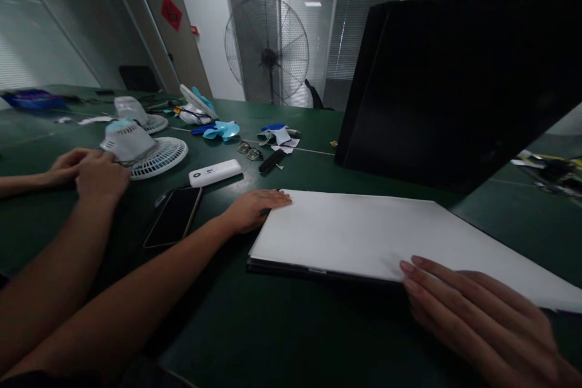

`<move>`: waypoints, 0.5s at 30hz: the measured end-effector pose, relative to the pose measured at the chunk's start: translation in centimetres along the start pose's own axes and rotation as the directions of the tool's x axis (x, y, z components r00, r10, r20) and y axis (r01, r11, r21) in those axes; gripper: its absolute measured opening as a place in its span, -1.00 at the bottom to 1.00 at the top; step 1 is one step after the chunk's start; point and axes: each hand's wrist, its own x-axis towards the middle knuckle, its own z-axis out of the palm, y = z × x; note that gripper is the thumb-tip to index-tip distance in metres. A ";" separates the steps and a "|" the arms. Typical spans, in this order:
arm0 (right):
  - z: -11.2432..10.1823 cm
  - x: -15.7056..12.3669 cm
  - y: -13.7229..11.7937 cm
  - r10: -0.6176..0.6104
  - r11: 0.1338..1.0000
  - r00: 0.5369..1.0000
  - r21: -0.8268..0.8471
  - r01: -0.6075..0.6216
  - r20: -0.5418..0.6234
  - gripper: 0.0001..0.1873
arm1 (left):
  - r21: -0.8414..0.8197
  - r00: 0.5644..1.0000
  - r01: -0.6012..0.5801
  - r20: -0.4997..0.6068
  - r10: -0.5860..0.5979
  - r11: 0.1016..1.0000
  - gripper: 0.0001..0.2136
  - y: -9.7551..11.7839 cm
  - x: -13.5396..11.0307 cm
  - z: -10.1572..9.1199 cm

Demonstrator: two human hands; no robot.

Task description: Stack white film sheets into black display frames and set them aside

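Note:
A large white sheet lies on a thin dark board on the green table. My left hand rests flat on the sheet's far left corner, fingers stretched out and holding nothing. My right hand lies flat at the sheet's near edge, its fingertips on the paper, fingers straight and together. Just behind the sheet stands a big black box, tilted over it.
A co-worker's two hands hold a small white desk fan at the left. A dark phone, a white power bank, glasses, a black pen and blue fan blades lie between. A floor fan stands behind.

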 end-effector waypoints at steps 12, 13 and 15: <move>-1.1 1.4 1.4 0.132 0.991 0.983 0.031 -0.129 -0.129 -0.69 | 0.018 0.997 0.073 -0.022 -0.073 0.997 -0.58 1.8 0.1 0.6; -1.7 1.2 1.3 0.142 0.990 0.982 0.013 -0.141 -0.123 -0.70 | 0.029 0.995 0.100 -0.026 -0.099 0.995 -0.55 2.0 0.1 0.6; -3.1 0.0 1.0 0.190 0.982 0.978 -0.002 -0.191 -0.087 -0.73 | 0.068 0.985 0.172 -0.037 -0.170 0.983 -0.49 2.2 0.0 0.7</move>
